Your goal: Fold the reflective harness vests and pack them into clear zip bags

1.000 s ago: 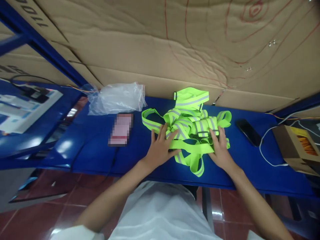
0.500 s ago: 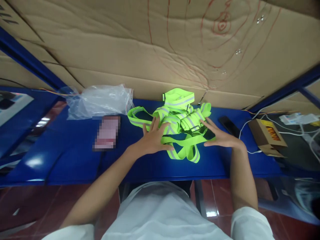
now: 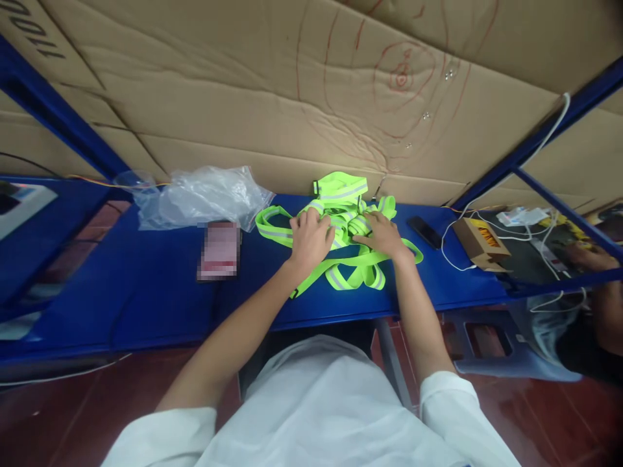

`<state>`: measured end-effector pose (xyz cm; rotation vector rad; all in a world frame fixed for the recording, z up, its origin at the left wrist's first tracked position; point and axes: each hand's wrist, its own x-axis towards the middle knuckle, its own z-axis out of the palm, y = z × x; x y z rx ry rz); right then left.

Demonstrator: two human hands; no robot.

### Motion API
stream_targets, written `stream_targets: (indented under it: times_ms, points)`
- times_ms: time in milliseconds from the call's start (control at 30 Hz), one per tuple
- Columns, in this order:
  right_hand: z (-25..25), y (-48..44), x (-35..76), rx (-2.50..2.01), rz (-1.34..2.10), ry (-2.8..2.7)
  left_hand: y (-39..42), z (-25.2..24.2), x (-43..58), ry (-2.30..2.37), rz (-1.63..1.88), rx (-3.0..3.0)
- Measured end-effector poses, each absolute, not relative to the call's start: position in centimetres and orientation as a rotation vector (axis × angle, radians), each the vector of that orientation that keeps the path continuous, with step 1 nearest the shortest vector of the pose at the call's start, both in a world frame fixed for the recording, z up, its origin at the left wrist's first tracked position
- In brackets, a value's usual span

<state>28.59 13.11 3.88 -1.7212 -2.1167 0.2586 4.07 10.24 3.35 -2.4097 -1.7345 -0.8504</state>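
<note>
A tangled heap of neon yellow-green straps with grey reflective stripes (image 3: 348,194) lies on the blue table (image 3: 160,292). Small black buckles show on some of them. My left hand (image 3: 311,240) rests on the heap's left side, fingers bent and slightly apart. On the right part, my right hand (image 3: 387,235) lies palm down with its fingers spread, touching the straps. One loose strap runs out below the left hand to a black buckle near the front. What lies under both palms is hidden.
Left of the heap are a clear plastic bag (image 3: 209,194) and a blurred-out pinkish rectangular item (image 3: 220,251). A black phone (image 3: 425,231), white cables and an open cardboard box (image 3: 479,243) lie to the right. Cardboard panels (image 3: 219,84) stand behind. A co-worker's arm (image 3: 608,311) shows at far right.
Both hands have moved inward and onto the strap heap; the left fingers are more bent. A strap end now extends toward the front left. The camera view has turned rightward.
</note>
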Motion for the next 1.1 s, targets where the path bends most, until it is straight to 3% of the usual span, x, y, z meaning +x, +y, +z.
stream_targets:
  times_ms: [600,867,1100]
  points:
    - [2.5,14.8,31.7,-1.584,0.147,-1.202,9.1,2.4,5.1,-1.362,-1.141,-2.616]
    - [2.8,16.3,32.3,-1.317,0.518,-0.714,8.7,2.0,5.6,-1.254,-1.107,-2.741]
    - [5.2,14.3,30.1,-1.071,0.876,-0.84,8.8,2.2,5.4,-1.269,-1.145,-2.803]
